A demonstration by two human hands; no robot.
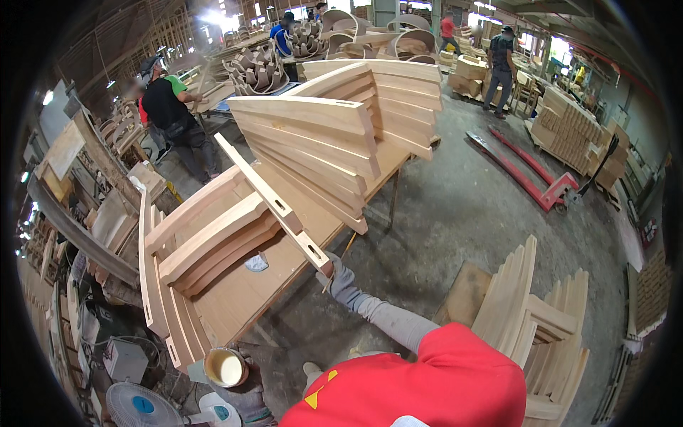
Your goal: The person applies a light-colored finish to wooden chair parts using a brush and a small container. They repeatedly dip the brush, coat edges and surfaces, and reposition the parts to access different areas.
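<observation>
Gripping a long pale wooden slat with dark slots point(274, 203) at its near end — right hand point(336, 274) gloved grey, arm outstretched over the plywood surface point(249, 292); left hand point(245, 388) clasping a small glue-filled cup point(225, 367) below.

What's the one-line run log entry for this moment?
right gloved hand: grips end of long slotted pale wooden slat | left gloved hand: holds small round glue pot | plywood worktable: curved slats stacked

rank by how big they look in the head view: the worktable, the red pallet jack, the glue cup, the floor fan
1. worktable
2. red pallet jack
3. floor fan, cut off by the edge and near the camera, so unsure
4. glue cup, in the left hand
</observation>
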